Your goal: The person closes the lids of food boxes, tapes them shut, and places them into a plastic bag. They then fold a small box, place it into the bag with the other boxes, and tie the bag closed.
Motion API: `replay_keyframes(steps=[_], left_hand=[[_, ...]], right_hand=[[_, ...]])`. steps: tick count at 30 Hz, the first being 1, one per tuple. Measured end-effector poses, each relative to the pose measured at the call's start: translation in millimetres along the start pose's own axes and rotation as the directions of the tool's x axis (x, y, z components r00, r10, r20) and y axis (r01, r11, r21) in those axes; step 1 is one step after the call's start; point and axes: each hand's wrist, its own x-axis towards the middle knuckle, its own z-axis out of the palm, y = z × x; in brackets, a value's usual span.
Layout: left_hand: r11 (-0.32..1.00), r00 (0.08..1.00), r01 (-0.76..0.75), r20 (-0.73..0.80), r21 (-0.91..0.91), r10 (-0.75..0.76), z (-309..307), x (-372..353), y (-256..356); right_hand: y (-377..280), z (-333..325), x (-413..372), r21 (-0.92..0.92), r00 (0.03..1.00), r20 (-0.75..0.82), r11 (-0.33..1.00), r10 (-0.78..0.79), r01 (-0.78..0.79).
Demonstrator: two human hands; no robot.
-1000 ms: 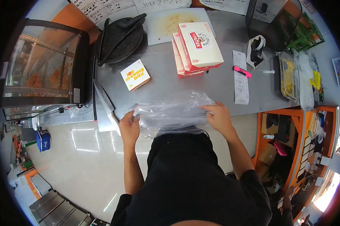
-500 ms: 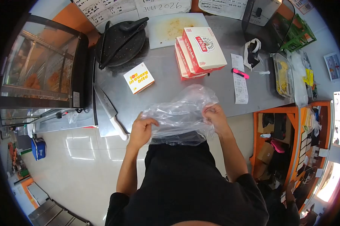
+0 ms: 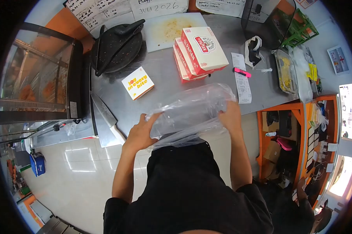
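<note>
A clear plastic bag [image 3: 187,111] is stretched wide between my two hands, in front of my body at the counter's near edge. My left hand [image 3: 141,132] grips its left side, thumb and forefinger spread along the edge of the film. On the other side my right hand [image 3: 231,117] holds the bag with bent fingers, partly behind the film. Beyond the bag stand stacked red and white boxes [image 3: 205,50]. A small white and yellow box [image 3: 137,83] lies to their left.
A knife [image 3: 106,113] lies at the counter's left. Behind are a black round pan [image 3: 119,48] and a white cutting board [image 3: 164,31]. Rightward lie a receipt [image 3: 241,84], a pink marker [image 3: 242,72] and a plastic tray [image 3: 286,72]. A person [image 3: 293,206] is at the lower right.
The bag is spread wider and flatter. My hands have moved apart, and my left fingers have opened out along the bag's edge. The whole view has shifted slightly.
</note>
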Motion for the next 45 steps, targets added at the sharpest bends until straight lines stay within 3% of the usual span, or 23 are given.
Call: replay_keyframes(steps=[2, 3, 4, 5, 6, 7, 9, 12, 15, 17, 19, 21, 24, 28, 32, 33, 34, 36, 39, 41, 42, 43, 45], left_hand=[[0.969, 0.970, -0.240, -0.044, -0.059, 0.237, 6.2, -0.9, -24.5], [0.923, 0.921, -0.382, -0.096, -0.037, 0.378, 25.2, 9.2, -51.8], [0.933, 0.925, -0.358, -0.132, 0.013, 0.357, 30.9, 11.1, -54.2], [0.942, 0.927, -0.330, -0.169, 0.062, 0.335, 36.4, 13.0, -56.5], [0.984, 0.966, -0.127, -0.210, 0.126, 0.152, 34.9, 10.1, -40.1], [0.980, 0.965, 0.084, -0.261, 0.179, -0.035, 36.4, 9.1, -27.0], [0.955, 0.955, 0.246, -0.213, 0.166, -0.209, 41.2, 16.7, -12.7], [0.922, 0.929, 0.356, -0.168, 0.155, -0.330, 39.2, 19.5, -3.6], [0.929, 0.934, 0.341, -0.166, 0.147, -0.317, 34.0, 14.7, -4.3], [0.939, 0.946, 0.311, -0.144, 0.146, -0.290, 34.6, 11.9, -6.9], [0.947, 0.958, 0.282, -0.093, 0.153, -0.270, 34.9, 14.3, -10.2], [0.968, 0.973, 0.230, -0.056, 0.099, -0.225, 31.6, 12.4, -11.2], [0.997, 0.998, 0.068, 0.009, -0.039, -0.067, 26.2, 13.4, -24.0], [0.951, 0.987, -0.076, 0.114, -0.298, 0.115, 23.3, 23.4, -51.1], [0.929, 0.980, -0.065, 0.153, -0.365, 0.129, 23.7, 36.0, -68.1], [0.935, 0.977, -0.001, 0.197, -0.355, 0.076, 13.2, 36.3, -62.4], [0.938, 0.969, 0.064, 0.244, -0.342, 0.023, -2.6, 34.8, -50.1], [0.724, 0.948, 0.207, 0.317, -0.658, 0.018, 11.6, 31.9, -79.7], [0.648, 0.962, 0.062, 0.219, -0.759, 0.165, 38.0, 36.7, -123.5], [0.754, 0.977, -0.127, 0.050, -0.645, 0.207, 27.8, 28.9, -92.6], [0.924, 0.986, -0.014, 0.147, -0.382, 0.076, 20.4, 23.7, -84.6], [0.951, 0.980, 0.064, 0.199, -0.301, -0.003, 16.5, 21.1, -84.2], [0.993, 0.996, 0.069, 0.063, -0.100, -0.063, 24.6, 10.9, -83.3]], right_hand=[[32.7, -0.1, 0.1, 0.265, 0.993, 0.096, 0.963, -0.064, 0.037], [34.4, -1.8, 0.8, 0.301, 0.986, 0.135, 0.952, -0.094, 0.050], [35.3, -3.9, 1.8, 0.337, 0.977, 0.174, 0.940, -0.124, 0.059], [17.8, -9.1, 0.7, 0.283, 0.967, 0.214, 0.956, -0.137, 0.073], [-1.2, -15.1, 1.4, 0.229, 0.956, 0.253, 0.969, -0.149, 0.091], [-23.7, -22.8, 4.3, 0.122, 0.930, 0.368, 0.992, -0.003, -0.045], [-59.9, -35.3, 10.8, -0.131, 0.795, 0.526, 0.953, 0.302, -0.275], [-45.8, -30.7, 15.4, -0.064, 0.842, 0.525, 0.992, 0.129, -0.112], [-25.0, -77.7, 47.4, 0.169, 0.801, 0.556, 0.974, -0.221, 0.151], [-48.9, -93.1, 89.3, 0.250, 0.944, 0.245, 0.955, -0.221, 0.159], [-98.1, -95.4, 135.3, 0.331, 0.990, -0.108, 0.935, -0.092, 0.123], [-104.0, -47.5, 189.9, 0.009, 0.994, -0.103, 0.999, -0.034, 0.035], [-127.3, -30.1, 222.8, -0.248, 0.969, 0.180, 0.961, 0.170, -0.123], [-94.1, -38.1, 227.7, 0.204, 0.968, 0.177, 0.969, -0.177, 0.140], [-133.5, -88.1, 161.0, 0.451, 0.813, 0.068, 0.745, -0.578, 0.492], [-150.2, -91.9, 139.7, 0.485, 0.761, 0.048, 0.681, -0.647, 0.549], [-159.5, -86.4, 117.9, 0.523, 0.721, 0.074, 0.642, -0.689, 0.560], [-169.8, -62.1, 81.5, 0.608, 0.625, 0.145, 0.567, -0.767, 0.556], [-163.7, -10.7, 52.7, 0.572, 0.463, 0.340, 0.571, -0.818, 0.588], [-152.5, 17.4, 47.6, 0.505, 0.399, 0.451, 0.597, -0.798, 0.623], [-144.4, 25.3, 50.2, 0.479, 0.383, 0.488, 0.608, -0.784, 0.634], [-136.7, 31.7, 51.5, 0.453, 0.368, 0.527, 0.620, -0.766, 0.641], [-133.9, 34.5, 51.1, 0.369, 0.339, 0.635, 0.658, -0.694, 0.656]])
